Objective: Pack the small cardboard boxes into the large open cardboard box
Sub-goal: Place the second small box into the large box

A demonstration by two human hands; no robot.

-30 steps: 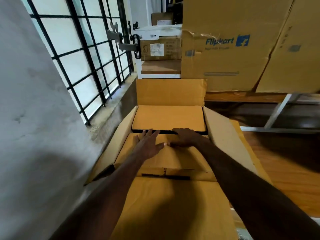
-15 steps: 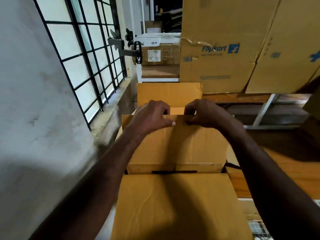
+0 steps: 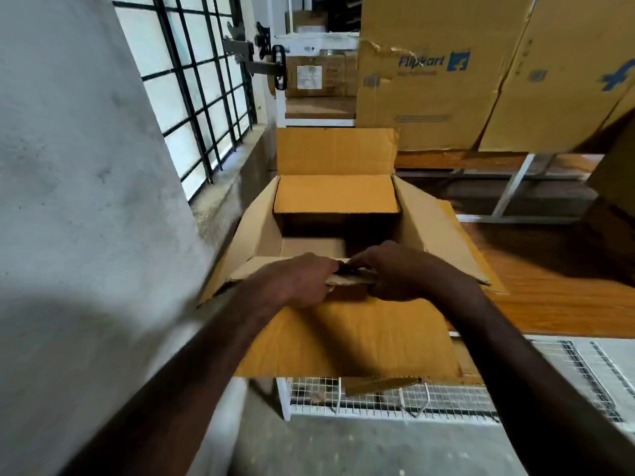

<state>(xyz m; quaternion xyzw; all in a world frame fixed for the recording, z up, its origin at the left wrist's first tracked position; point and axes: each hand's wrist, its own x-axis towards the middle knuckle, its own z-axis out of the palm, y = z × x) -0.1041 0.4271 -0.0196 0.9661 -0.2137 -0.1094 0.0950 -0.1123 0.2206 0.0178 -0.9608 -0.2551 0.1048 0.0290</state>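
The large open cardboard box [image 3: 433, 231] stands in front of me on a wooden table, its flaps spread outward. Deep inside it lies a small cardboard box [image 3: 311, 247], partly hidden in shadow. My left hand [image 3: 302, 281] and my right hand [image 3: 395, 271] meet at the box's near edge. Both grip the near flap [image 3: 350, 278] where it folds, fingers curled over the cardboard edge. The flap's outer panel [image 3: 347, 338] hangs down toward me.
A grey wall and a barred window [image 3: 192, 87] run along the left. Large printed cartons [image 3: 429, 73] are stacked behind the box on a shelf. A white wire-mesh rack [image 3: 388, 400] sits below the table edge. Wooden tabletop [image 3: 549, 297] extends right.
My hands pressed on the closed inner flaps, then lifted a flap upright. Now the flap is pulled back toward me and folded down, and the box interior shows.
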